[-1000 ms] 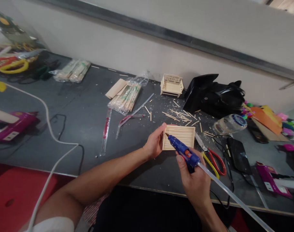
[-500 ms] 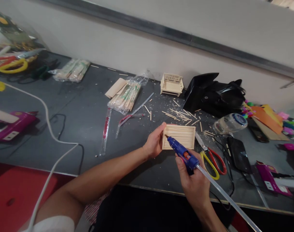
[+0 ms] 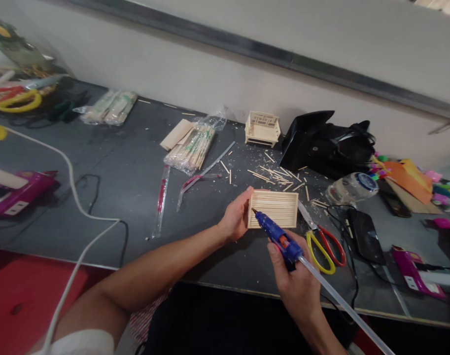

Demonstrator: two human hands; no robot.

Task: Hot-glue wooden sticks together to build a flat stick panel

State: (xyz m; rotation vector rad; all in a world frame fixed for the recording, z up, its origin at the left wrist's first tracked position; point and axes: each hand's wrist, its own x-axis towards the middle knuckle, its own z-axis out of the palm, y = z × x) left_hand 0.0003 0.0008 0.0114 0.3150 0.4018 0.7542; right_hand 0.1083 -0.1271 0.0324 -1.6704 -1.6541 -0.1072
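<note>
My left hand (image 3: 236, 217) is closed on the left end of a small rectangular panel of wooden sticks (image 3: 278, 209) with a raised rim, held tilted up over the dark table (image 3: 110, 197). In my right hand (image 3: 298, 276) is a blue hot glue gun (image 3: 274, 229), gripped round its handle. A long clear glue stick (image 3: 346, 308) runs out of the gun's back end. The gun's nozzle points at the panel's left inner edge; whether it touches cannot be made out. Red and yellow scissors (image 3: 323, 246) lie just right of the panel.
Behind the panel lie scattered cut sticks (image 3: 278, 175). A small wooden stick-built bench (image 3: 262, 129) stands by the wall beside a black bag (image 3: 326, 145). Farther right are a jar (image 3: 352, 187) and a phone (image 3: 365, 236). Bagged sticks (image 3: 191, 148) lie left; a white cable (image 3: 71, 170) crosses the table.
Hardly anything differs. The glue gun's nozzle has shifted very slightly left and down along the panel's left edge; both hands keep their grip.
</note>
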